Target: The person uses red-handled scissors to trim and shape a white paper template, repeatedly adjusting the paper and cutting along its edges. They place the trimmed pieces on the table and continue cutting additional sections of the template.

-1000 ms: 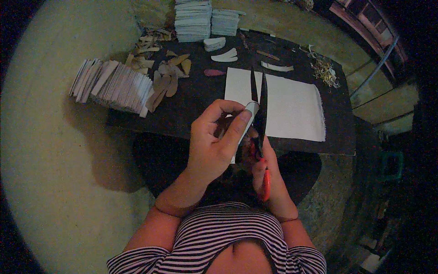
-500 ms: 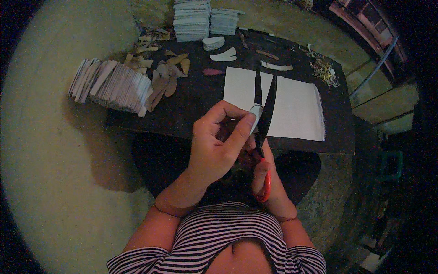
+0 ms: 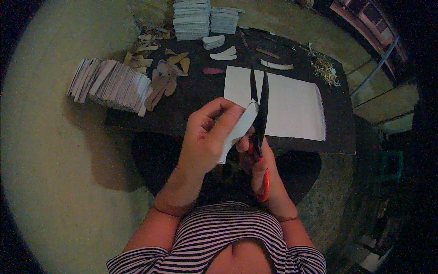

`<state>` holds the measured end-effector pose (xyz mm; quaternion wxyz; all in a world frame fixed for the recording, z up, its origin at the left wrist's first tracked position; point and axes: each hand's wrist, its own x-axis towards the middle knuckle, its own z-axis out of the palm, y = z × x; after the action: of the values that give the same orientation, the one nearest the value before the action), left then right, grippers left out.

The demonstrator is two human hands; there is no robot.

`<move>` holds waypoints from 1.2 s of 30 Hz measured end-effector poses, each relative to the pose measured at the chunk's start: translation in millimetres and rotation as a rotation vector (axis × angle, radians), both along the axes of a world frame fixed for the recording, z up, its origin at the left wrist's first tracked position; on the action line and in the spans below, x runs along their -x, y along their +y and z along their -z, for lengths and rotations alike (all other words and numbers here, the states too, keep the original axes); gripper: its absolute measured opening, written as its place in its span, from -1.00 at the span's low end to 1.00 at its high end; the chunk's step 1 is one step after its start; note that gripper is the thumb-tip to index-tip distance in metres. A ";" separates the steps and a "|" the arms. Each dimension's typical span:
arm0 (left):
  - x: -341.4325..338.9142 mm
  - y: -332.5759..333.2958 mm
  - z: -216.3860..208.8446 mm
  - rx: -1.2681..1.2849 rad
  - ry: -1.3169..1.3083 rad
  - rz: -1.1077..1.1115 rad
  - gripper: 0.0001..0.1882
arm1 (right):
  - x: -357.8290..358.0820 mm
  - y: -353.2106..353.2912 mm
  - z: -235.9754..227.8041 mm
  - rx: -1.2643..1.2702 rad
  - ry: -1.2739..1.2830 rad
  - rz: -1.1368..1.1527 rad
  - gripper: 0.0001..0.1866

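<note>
In front of my chest, my left hand (image 3: 200,132) is closed on a narrow pale strip (image 3: 242,123) with a rounded upper end, which looks like stiff cloth or card. My right hand (image 3: 270,169) grips scissors (image 3: 261,116) with red handles and long dark blades that point away from me. The blades stand apart, and the strip's upper end lies against them near their base; whether it sits between them I cannot tell. Beyond the blades, a white rectangular cloth sheet (image 3: 292,105) with a frayed right edge lies on the dark table (image 3: 182,112).
Stacks of white pieces (image 3: 191,20) stand at the back, and a long row of them (image 3: 118,86) lies at the left. Near these are brown leaf-shaped pieces (image 3: 164,80), a pinkish piece (image 3: 213,71) and curved white strips (image 3: 223,54). Tangled scraps (image 3: 325,68) lie at the right.
My left hand has shifted slightly left and turned, so much more of the pale strip shows. The scissor blades have swung a little left and remain apart.
</note>
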<state>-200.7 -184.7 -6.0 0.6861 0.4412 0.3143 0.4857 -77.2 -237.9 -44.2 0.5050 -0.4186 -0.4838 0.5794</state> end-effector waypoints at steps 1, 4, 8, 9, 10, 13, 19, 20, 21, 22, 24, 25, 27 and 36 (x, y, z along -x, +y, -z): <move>2.2 2.7 -2.7 0.099 -0.104 0.068 -0.89 | 0.8 -0.4 -1.6 -0.021 0.025 0.009 -0.23; 6.5 12.5 17.0 -0.007 -0.140 0.183 -0.78 | -2.3 -1.6 -1.3 0.007 -0.024 0.034 -0.30; -5.5 10.6 30.9 -0.353 0.274 0.032 -0.57 | -2.3 -2.5 0.3 0.176 0.111 0.105 -0.36; -7.6 9.2 32.4 -0.351 0.285 0.015 -0.54 | -2.8 -3.0 3.4 0.159 0.100 0.110 -0.36; -10.2 8.5 33.5 -0.351 0.294 0.000 -0.51 | -5.9 -2.5 13.5 0.041 -0.015 0.091 -0.36; -20.0 9.5 44.2 -0.553 0.250 -0.243 -0.64 | -4.5 1.3 26.7 -0.149 -0.134 0.068 -0.37; -24.4 2.6 29.8 -0.356 0.144 -0.292 -0.92 | -4.3 3.1 32.4 -0.163 -0.133 0.043 -0.32; -24.5 1.9 28.4 -0.347 0.127 -0.302 -0.92 | -3.2 3.6 32.4 -0.171 -0.128 0.044 -0.30; -25.5 1.0 26.2 -0.339 0.110 -0.311 -0.92 | -2.0 3.3 30.7 -0.167 -0.117 0.046 -0.29; -26.3 0.6 25.5 -0.331 0.091 -0.318 -0.92 | -1.2 3.3 29.4 -0.161 -0.108 0.049 -0.27; -25.1 0.5 26.6 -0.355 0.116 -0.306 -0.91 | 0.5 0.9 20.2 -0.131 -0.089 0.058 -0.25; -24.7 0.6 27.4 -0.368 0.129 -0.300 -0.90 | 1.5 0.1 17.0 -0.119 -0.084 0.064 -0.24; -25.3 1.0 28.8 -0.447 0.189 -0.320 -0.90 | 2.6 -0.5 14.1 -0.111 -0.093 0.083 -0.23; -26.4 -2.7 24.6 -0.435 0.181 -0.335 -0.90 | 1.6 0.9 16.7 -0.112 -0.150 0.102 -0.19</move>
<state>-174.3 -187.4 -30.5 0.4549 0.5614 0.3311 0.6068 -78.8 -237.0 -60.9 0.5189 -0.4561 -0.5297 0.4920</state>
